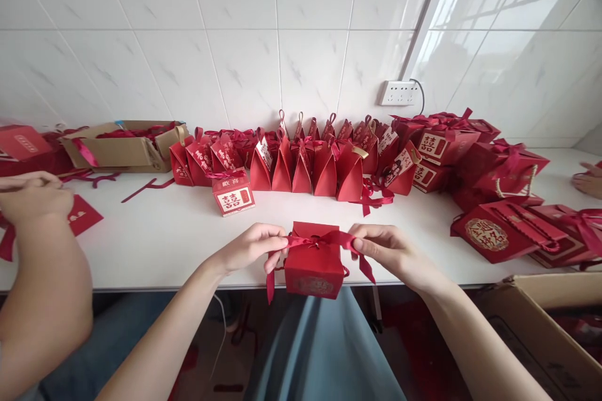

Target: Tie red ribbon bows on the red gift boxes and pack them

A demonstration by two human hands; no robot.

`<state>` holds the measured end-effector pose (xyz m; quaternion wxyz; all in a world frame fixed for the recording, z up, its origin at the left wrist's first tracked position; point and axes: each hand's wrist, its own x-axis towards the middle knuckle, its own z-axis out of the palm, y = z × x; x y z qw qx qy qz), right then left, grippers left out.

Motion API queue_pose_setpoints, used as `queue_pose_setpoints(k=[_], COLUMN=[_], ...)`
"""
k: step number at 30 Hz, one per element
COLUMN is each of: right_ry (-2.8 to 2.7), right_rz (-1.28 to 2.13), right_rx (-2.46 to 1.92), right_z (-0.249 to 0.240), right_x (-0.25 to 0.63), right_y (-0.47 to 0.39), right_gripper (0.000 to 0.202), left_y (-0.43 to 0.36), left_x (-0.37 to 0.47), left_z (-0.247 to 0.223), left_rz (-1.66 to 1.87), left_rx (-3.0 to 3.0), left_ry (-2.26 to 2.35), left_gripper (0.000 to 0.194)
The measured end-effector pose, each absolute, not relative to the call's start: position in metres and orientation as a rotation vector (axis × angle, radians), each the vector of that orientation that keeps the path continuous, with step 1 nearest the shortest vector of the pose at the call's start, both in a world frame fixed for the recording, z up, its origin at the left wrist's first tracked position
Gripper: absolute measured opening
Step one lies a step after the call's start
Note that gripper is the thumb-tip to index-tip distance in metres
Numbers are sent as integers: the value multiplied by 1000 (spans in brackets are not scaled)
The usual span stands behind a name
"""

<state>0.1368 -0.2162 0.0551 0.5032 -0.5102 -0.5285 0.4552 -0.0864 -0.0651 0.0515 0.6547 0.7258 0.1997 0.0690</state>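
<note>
At the front edge of the white table is a red gift box (314,269) with a gold emblem on its near face. Across its top a red ribbon (336,239) is tied in a knot, its loops drawn out to both sides. My left hand (261,245) pinches the left side of the ribbon between thumb and fingers, with a tail hanging below. My right hand (383,247) grips the right loop, and another tail dangles under it. Just behind stands a small red box (232,193) with a white label and a bow on top.
Rows of red pointed boxes (301,169) line the wall. Red gift boxes (486,229) are stacked at right, above an open cardboard carton (540,288). Another carton (117,153) holds ribbon. Another person's hands (40,197) work at left; a further hand (587,180) shows far right.
</note>
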Motion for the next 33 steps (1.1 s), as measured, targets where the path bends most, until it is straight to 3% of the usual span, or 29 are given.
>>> queue_pose_setpoints(k=[12, 17, 27, 33], right_ry=[-1194, -1262, -1295, -1295], right_rz=[809, 725, 560, 599], right_rx=[-1269, -1253, -1412, -1346], right_z=[49, 47, 48, 53], right_x=[102, 98, 106, 106], right_y=[-179, -177, -190, -189], right_gripper=[30, 26, 33, 27], left_y=[-75, -81, -80, -93], left_x=[-74, -60, -49, -44], left_z=[77, 77, 71, 77], left_rz=[330, 540, 503, 518], left_rx=[2022, 2199, 2185, 2332], left_ry=[696, 665, 571, 670], left_gripper=[22, 32, 22, 28])
